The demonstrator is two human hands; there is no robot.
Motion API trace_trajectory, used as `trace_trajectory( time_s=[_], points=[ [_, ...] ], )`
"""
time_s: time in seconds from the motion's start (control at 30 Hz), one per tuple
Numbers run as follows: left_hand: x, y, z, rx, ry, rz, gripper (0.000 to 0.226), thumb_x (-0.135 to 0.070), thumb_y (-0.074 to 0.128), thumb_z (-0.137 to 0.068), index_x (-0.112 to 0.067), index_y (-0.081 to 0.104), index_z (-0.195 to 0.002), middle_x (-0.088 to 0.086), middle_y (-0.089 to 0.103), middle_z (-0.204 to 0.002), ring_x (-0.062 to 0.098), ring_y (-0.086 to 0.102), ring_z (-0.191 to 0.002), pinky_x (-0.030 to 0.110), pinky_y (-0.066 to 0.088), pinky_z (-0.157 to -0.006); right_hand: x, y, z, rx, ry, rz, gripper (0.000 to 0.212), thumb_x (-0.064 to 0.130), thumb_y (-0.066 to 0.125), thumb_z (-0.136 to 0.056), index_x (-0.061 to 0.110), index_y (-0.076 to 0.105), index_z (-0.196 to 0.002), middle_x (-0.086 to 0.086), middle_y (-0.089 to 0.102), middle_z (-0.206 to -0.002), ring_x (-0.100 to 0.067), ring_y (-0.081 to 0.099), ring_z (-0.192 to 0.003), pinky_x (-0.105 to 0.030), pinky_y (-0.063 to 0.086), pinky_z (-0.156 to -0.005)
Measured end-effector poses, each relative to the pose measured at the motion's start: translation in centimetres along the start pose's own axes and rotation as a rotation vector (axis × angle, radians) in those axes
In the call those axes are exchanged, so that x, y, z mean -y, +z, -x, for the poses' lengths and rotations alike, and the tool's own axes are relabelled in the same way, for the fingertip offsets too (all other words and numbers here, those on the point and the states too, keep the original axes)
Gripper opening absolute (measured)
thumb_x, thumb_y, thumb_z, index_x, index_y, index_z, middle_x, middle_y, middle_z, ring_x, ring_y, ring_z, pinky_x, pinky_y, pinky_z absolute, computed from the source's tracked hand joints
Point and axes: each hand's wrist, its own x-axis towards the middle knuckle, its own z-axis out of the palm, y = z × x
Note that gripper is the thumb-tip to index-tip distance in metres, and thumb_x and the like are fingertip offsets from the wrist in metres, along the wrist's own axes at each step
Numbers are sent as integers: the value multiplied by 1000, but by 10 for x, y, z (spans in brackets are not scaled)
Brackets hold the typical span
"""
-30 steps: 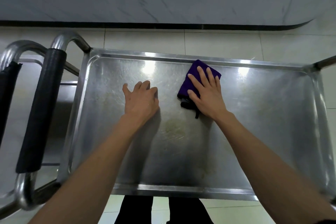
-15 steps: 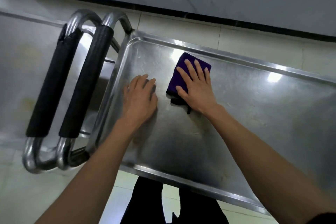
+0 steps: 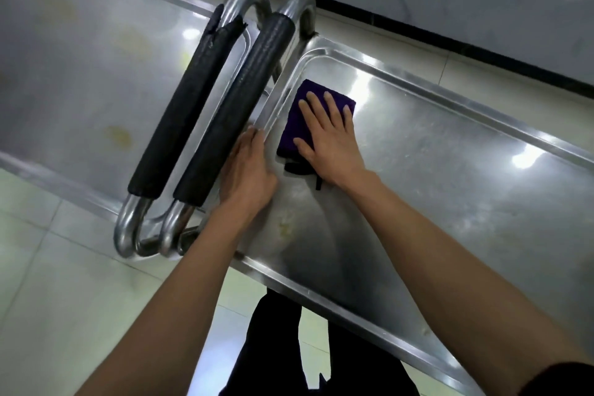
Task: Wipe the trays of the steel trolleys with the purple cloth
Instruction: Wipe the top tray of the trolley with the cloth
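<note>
The folded purple cloth [image 3: 297, 119] lies flat on the right trolley's steel tray [image 3: 450, 190], close to the tray's left rim. My right hand [image 3: 331, 141] presses down on it with straight, spread fingers. My left hand [image 3: 247, 170] rests on the tray's left rim, fingers along the raised edge, holding nothing. A second steel trolley tray [image 3: 64, 74] stands to the left, with yellowish stains on it.
Two black padded trolley handles [image 3: 221, 125] on steel tubes lie side by side between the two trays, just left of my left hand. A grey wall with a dark baseboard [image 3: 418, 29] runs behind. Pale floor tiles [image 3: 64, 299] lie below.
My right hand has slid the cloth left to the tray's left rim. My left hand has moved from the tray floor onto the left rim. The view swung left, showing more of the second trolley.
</note>
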Motion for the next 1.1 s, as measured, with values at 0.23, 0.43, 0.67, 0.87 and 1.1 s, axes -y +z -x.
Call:
trace_trajectory(
  time_s=[0.23,0.43,0.67,0.87,1.1],
  points=[
    [4,-8,-3,35,37,64,74,-7,56,-89,-18,24,-155,6,33,-158,22,31,-145,45,36,-116,33,7,-27,-23,-24,-7,62,47,41,-101,26,25,-157,-2,14,-166,-28,2,-153,-52,1,-123],
    [-4,-8,-2,147,42,-76,88,-27,58,-88,-23,6,-159,7,9,-167,26,9,-153,49,18,-123,28,3,-14,-50,6,-28,56,44,42,-101,27,32,-154,0,16,-165,-25,4,-153,-50,4,-123],
    [-21,-3,3,68,170,-226,73,-31,55,-89,-16,23,-153,13,13,-163,33,10,-151,53,19,-119,-2,-10,39,-33,106,-30,57,42,43,-101,30,28,-155,2,13,-166,-23,1,-154,-46,3,-123],
    [-69,11,13,111,330,-254,61,-28,53,-89,-18,38,-147,9,35,-156,29,25,-146,59,30,-113,-40,-15,88,-21,181,-24,58,44,41,-102,31,26,-156,4,10,-166,-21,-2,-154,-45,-1,-123],
    [-115,48,32,138,458,-233,47,-26,49,-92,-16,50,-138,7,46,-149,28,36,-139,55,33,-108,-86,-22,148,-25,273,-26,58,44,42,-102,32,25,-156,4,9,-166,-20,-3,-154,-45,-1,-123]
  ],
)
